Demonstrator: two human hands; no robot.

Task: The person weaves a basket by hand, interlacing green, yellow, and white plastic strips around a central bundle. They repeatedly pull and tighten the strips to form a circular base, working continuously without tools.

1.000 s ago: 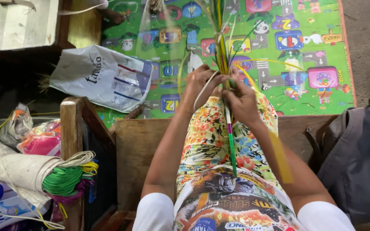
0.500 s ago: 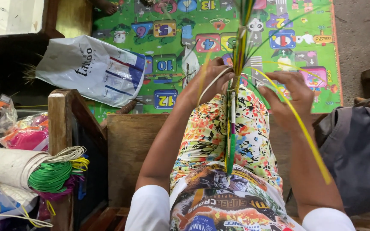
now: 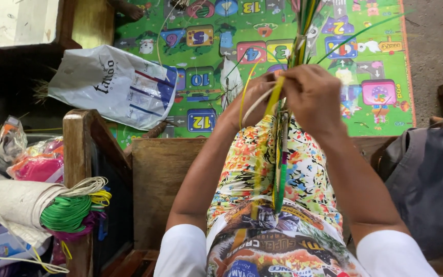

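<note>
Both hands are closed on a bundle of coloured strips point(image 3: 281, 154) that runs along the person's lap: the right hand point(image 3: 314, 97) grips the strips from above and the left hand point(image 3: 255, 100), just beside it and touching it, pinches a yellow strip point(image 3: 274, 96) between its fingers. Beyond the hands the loose strip ends fan out over a green play mat point(image 3: 365, 61), and the woven part lies below them on the patterned cloth over the knees. Well off to the left of the left hand lie a white plastic bag point(image 3: 111, 84) on the mat and a roll of green and yellow cord point(image 3: 70, 210) by a wooden chair arm point(image 3: 78, 149).
</note>
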